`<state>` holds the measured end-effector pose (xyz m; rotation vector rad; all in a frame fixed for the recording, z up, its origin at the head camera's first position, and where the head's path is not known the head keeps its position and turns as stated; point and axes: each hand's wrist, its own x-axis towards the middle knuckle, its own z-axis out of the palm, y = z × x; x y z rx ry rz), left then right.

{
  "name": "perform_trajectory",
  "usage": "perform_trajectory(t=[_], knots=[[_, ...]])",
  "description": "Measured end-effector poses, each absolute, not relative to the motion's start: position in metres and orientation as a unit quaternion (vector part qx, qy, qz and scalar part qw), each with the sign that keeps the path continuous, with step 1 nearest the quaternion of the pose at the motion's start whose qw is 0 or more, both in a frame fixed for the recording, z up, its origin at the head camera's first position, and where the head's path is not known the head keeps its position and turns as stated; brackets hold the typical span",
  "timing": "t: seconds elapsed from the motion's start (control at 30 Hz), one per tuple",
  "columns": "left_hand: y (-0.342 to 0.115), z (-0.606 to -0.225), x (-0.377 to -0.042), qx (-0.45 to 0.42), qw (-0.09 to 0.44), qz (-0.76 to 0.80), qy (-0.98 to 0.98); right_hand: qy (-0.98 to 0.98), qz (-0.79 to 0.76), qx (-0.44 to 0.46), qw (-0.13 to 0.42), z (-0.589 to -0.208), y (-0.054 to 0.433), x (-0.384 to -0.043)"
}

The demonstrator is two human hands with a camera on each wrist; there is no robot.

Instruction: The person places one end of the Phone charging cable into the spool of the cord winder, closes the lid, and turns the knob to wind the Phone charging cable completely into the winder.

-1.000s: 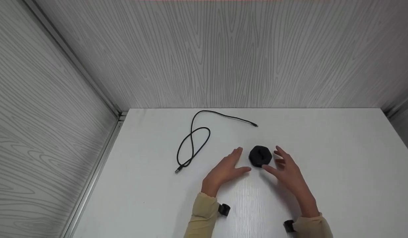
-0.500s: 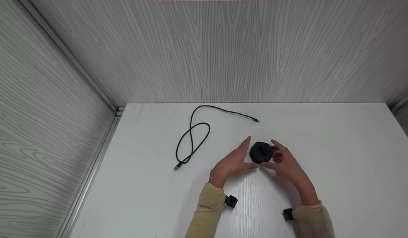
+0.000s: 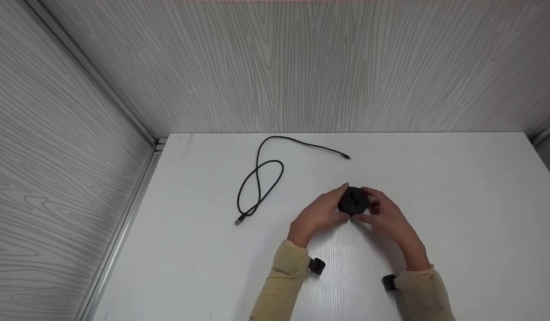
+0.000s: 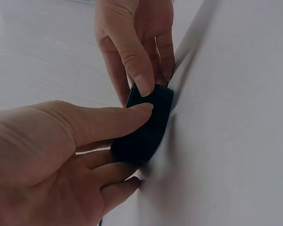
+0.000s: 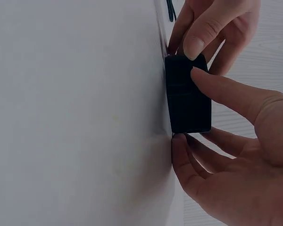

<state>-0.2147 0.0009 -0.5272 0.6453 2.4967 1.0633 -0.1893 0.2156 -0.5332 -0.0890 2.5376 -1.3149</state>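
Note:
A small black many-sided block [image 3: 354, 200] with an S-shaped mark on top sits on the white table; its exact kind cannot be told. From the left, my left hand [image 3: 320, 214] grips it, thumb on the near side and fingers along the left side. My right hand [image 3: 388, 219] holds the right side the same way. In the left wrist view both thumbs press the near face of the block [image 4: 144, 127], their tips close together. The right wrist view shows the block [image 5: 188, 103] upright against the tabletop, with right fingers curled around its far edge.
A thin black cable [image 3: 258, 187] lies looped on the table to the left of the hands, its metal plug [image 3: 239, 220] toward the front. Its other end [image 3: 345, 156] lies behind the block. Wood-grain panels [image 3: 275, 67] stand at the back and sides.
My left hand has moved right and forward until it meets the block. The right hand has closed in on the other side. The view has tilted slightly; the cable looks unmoved on the table.

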Motion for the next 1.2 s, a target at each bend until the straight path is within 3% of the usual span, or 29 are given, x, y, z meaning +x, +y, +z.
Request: perform_trajectory(t=[0.6,0.93,1.2], knots=[[0.001,-0.527,-0.215,0.239,0.141,0.397,0.875,0.886,-0.436,-0.065,0.141,-0.535,0.22,-0.19],[0.005,-0.527,-0.207,0.254,0.152,0.37,0.881,0.877,-0.45,-0.103,0.132,-0.54,0.222,-0.187],[0.002,-0.516,-0.206,0.284,0.118,0.313,0.899,0.875,-0.449,-0.125,0.13,-0.537,0.225,-0.186]])
